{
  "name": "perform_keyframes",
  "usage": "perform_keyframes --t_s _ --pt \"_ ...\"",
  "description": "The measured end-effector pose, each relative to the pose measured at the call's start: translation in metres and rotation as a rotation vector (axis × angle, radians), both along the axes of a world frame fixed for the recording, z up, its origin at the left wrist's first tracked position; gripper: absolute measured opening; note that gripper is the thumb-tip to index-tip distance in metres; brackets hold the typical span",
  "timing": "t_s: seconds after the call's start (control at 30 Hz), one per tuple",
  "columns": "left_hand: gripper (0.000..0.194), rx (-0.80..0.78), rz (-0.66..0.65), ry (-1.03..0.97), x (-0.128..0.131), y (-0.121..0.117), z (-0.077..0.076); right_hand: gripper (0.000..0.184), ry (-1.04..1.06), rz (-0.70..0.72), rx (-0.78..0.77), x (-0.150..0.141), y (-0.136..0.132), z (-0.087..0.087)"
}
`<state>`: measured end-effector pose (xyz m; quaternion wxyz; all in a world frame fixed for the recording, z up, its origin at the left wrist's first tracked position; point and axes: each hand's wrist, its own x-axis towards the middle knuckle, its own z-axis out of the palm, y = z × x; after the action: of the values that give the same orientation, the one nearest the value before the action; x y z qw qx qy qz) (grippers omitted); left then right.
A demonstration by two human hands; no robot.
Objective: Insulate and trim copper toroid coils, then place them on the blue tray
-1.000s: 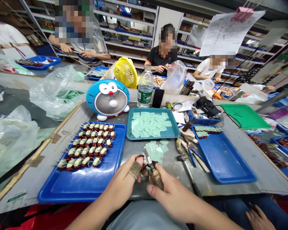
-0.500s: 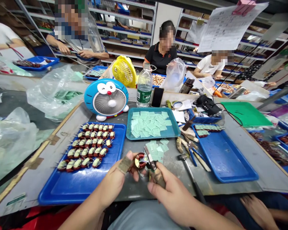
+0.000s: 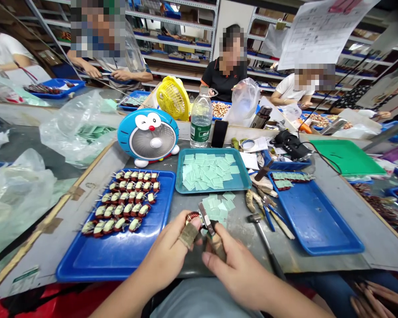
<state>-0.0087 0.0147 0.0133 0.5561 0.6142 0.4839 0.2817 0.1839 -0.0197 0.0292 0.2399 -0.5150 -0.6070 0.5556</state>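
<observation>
My left hand (image 3: 167, 251), with a fabric wrap on one finger, is shut on a copper-wound toroid coil (image 3: 192, 217). My right hand (image 3: 235, 269) grips a small knife with a taped handle (image 3: 217, 245), its steel blade (image 3: 205, 218) right by the coil. Loose pale green insulating squares (image 3: 218, 206) lie just beyond my fingers. To the left of my hands, a blue tray (image 3: 119, 255) carries rows of finished coils with wire leads. Part of the coil is hidden behind my fingers.
A teal tray (image 3: 212, 187) holds more green squares. Pliers (image 3: 254, 201) and a hammer (image 3: 256, 218) lie to the right, by a second blue tray (image 3: 313, 223). A blue fan (image 3: 148, 139), bottle (image 3: 201, 119) and phone (image 3: 219, 133) stand beyond. Another person's hand (image 3: 368, 300) shows lower right.
The coil has turned from facing me to a tilted, edge-on position, and it sits lower behind my left fingertips. The knife stays beside it in my right hand.
</observation>
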Motion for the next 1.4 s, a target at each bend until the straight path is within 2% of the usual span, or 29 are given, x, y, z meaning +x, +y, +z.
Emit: perform_keyframes --t_s 0.1,0.3,0.57,0.7,0.77,0.9,0.97,1.17,1.4 --pt "0.032 0.018 0.019 0.036 0.004 -0.002 -0.002 0.033 -0.044 0.031 0.014 0.0 -0.002 -0.001" --pt "0.034 0.026 0.054 0.019 0.011 -0.003 -0.007 0.031 -0.233 -0.015 0.057 -0.005 -0.006 -0.009" --pt "0.035 0.048 0.058 0.043 0.009 0.0 -0.002 0.034 -0.233 0.021 0.041 -0.005 -0.001 0.004" --pt "0.035 0.049 0.067 0.004 0.009 0.0 0.0 0.034 -0.303 -0.026 0.078 -0.008 -0.002 0.004" --pt "0.036 0.039 0.068 -0.043 0.009 0.001 0.001 0.032 -0.219 -0.04 0.074 -0.01 -0.001 0.007" --pt "0.038 -0.032 0.061 -0.156 0.008 0.001 -0.001 0.023 0.143 -0.02 -0.049 -0.008 0.003 0.018" --pt "0.039 -0.053 0.052 -0.179 0.008 0.002 -0.003 0.022 0.175 -0.009 -0.087 -0.005 0.005 0.02" --pt "0.036 0.075 0.111 -0.052 0.01 0.007 -0.006 0.028 -0.071 0.033 -0.005 -0.002 0.011 0.014" --pt "0.034 0.119 0.113 -0.015 0.009 0.007 -0.004 0.02 -0.272 -0.009 0.215 -0.011 0.005 0.001"
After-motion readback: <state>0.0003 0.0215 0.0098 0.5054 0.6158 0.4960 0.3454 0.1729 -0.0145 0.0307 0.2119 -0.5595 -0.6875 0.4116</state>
